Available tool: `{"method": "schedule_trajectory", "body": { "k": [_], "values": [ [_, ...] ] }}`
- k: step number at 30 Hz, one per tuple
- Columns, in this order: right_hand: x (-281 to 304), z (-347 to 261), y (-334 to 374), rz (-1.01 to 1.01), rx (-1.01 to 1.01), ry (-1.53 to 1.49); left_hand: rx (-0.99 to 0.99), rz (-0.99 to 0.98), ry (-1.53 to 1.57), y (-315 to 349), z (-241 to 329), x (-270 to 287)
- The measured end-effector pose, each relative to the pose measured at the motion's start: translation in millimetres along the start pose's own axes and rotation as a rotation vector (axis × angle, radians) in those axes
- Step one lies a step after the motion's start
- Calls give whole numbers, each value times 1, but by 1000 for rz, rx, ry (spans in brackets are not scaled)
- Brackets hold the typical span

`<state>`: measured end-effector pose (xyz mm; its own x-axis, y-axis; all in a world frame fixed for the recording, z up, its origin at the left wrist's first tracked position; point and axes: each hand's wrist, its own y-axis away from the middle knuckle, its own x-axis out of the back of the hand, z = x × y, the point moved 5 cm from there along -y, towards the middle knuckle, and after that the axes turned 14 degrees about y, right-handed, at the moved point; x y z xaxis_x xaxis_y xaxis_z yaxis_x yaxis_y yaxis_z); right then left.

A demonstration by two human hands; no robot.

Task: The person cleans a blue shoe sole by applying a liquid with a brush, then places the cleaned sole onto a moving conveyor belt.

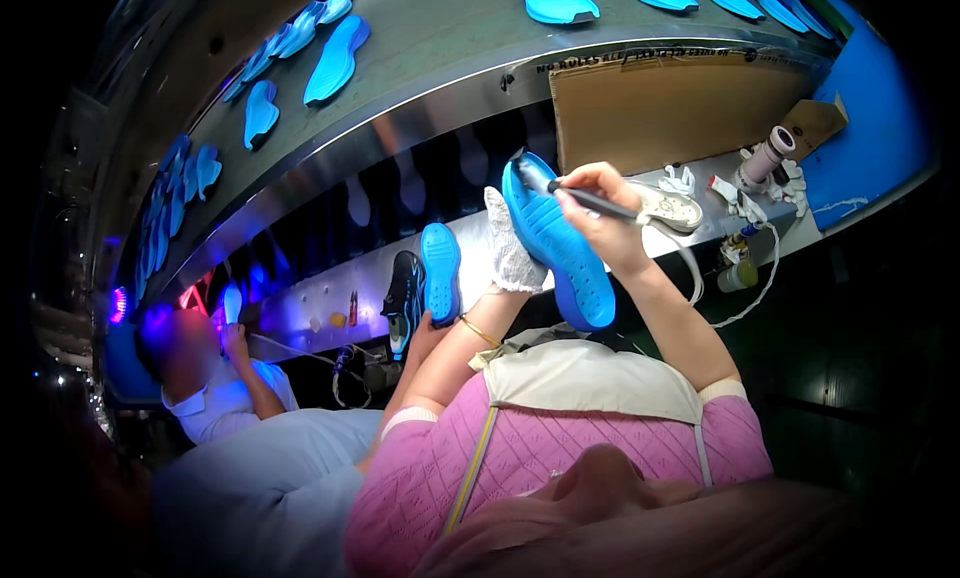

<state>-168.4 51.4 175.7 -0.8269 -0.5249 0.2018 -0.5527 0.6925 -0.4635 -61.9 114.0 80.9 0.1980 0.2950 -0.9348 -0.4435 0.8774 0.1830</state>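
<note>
A blue shoe sole is tilted up in front of me, its dotted and ribbed face toward me. My left hand, in a white knitted glove, is closed around its left edge. Bare, my right hand grips a dark-handled brush. The brush's pale, blurred tip touches the upper end of the sole, where a whitish wet-looking patch shows. Just left of my glove, another person's hand is at a second blue sole beside a black shoe.
Beyond the metal bench runs a conveyor belt carrying several blue soles. A cardboard sheet leans at the back right. Near it are a pale shoe, a pink cylindrical device and cords. A co-worker sits further left.
</note>
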Motion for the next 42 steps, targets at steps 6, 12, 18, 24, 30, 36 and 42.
{"method": "schedule_trajectory", "body": {
  "k": [6,12,18,24,30,36,42],
  "values": [
    [2,18,13,-95,-67,-81,18,-185,82,2,3,-5],
    [-3,12,21,-256,65,-18,74,-141,136,5,2,4],
    [-3,25,32,-179,82,231,132,-168,196,11,13,6],
    [-19,46,42,-369,-222,-95,90,-59,177,23,33,19],
    [-29,46,57,-588,-97,-16,43,49,111,12,34,54],
    [8,81,54,-332,-284,-106,204,-123,-181,34,0,80],
    [-5,82,63,-491,-306,-295,160,5,-417,28,1,92]
  ]
}}
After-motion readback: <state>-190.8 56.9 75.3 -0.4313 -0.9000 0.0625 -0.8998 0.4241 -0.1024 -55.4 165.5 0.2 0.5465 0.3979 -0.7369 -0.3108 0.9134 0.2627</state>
